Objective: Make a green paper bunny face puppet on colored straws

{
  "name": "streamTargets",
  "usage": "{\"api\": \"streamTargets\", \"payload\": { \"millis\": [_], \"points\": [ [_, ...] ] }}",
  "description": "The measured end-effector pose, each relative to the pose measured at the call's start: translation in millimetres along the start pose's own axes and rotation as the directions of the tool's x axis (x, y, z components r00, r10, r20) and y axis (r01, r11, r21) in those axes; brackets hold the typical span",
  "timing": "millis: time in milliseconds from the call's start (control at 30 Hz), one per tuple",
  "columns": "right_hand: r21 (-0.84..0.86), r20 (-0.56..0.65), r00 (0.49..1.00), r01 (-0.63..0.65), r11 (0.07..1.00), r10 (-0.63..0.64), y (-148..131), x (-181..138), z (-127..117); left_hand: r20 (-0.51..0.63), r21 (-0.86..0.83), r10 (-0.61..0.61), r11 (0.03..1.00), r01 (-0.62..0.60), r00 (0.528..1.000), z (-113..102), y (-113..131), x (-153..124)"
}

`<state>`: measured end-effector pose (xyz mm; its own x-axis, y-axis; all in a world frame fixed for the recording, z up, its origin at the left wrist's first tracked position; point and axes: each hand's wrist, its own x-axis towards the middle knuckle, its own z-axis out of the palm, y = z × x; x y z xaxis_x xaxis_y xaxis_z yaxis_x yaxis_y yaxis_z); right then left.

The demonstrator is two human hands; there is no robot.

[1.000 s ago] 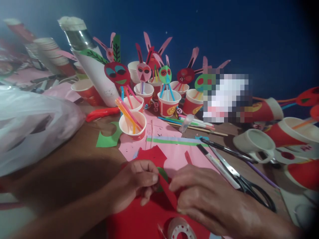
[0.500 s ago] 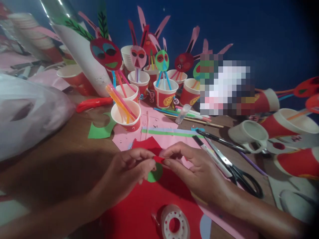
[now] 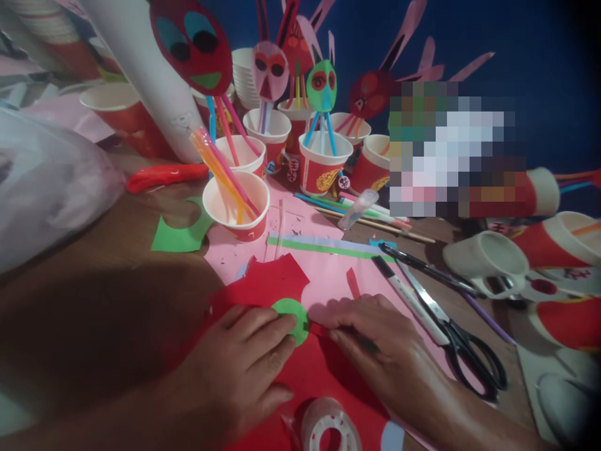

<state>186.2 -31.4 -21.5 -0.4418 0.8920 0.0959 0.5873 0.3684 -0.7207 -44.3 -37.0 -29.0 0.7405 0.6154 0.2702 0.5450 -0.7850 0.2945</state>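
Note:
My left hand (image 3: 241, 354) lies flat with its fingers stretched out, the fingertips resting on a green paper disc (image 3: 287, 305). Under the disc is a large red paper sheet (image 3: 282, 275) with a cut, uneven top edge. To the right, my right hand (image 3: 382, 338) pinches a small red paper piece (image 3: 320, 330) between thumb and fingers, close to the disc's right edge. Whether that piece touches the disc I cannot tell. Another small red strip (image 3: 353, 283) lies just beyond my right hand. A roll of clear tape (image 3: 331, 426) sits on the red sheet, nearest me.
Black-handled scissors (image 3: 474, 357) and a marker (image 3: 413, 304) lie right of my right hand. A paper cup with straws (image 3: 237, 216) stands ahead, before several cups bearing paper faces. A white mug (image 3: 486, 260) is at right, a plastic bag (image 3: 51, 181) at left.
My hands have moved apart from a shared hold on the red piece. The left has come down onto the green disc; the right has kept the piece and lowered it beside the disc.

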Motion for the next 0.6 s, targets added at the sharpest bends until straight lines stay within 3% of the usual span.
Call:
{"api": "streamTargets", "payload": {
  "millis": [233, 600],
  "points": [
    [-0.054, -0.011, 1.0, 0.01, 0.998, -0.011, -2, 2, 4, 0.087, -0.038, -0.012, 0.999, 0.016, 0.996, 0, 1, 1],
    [-0.071, 0.017, 0.999, 0.045, 0.996, -0.044, -10, 6, 10, 0.127, -0.061, -0.029, 0.997, 0.037, 0.992, -3, 0, 7]
  ]
}}
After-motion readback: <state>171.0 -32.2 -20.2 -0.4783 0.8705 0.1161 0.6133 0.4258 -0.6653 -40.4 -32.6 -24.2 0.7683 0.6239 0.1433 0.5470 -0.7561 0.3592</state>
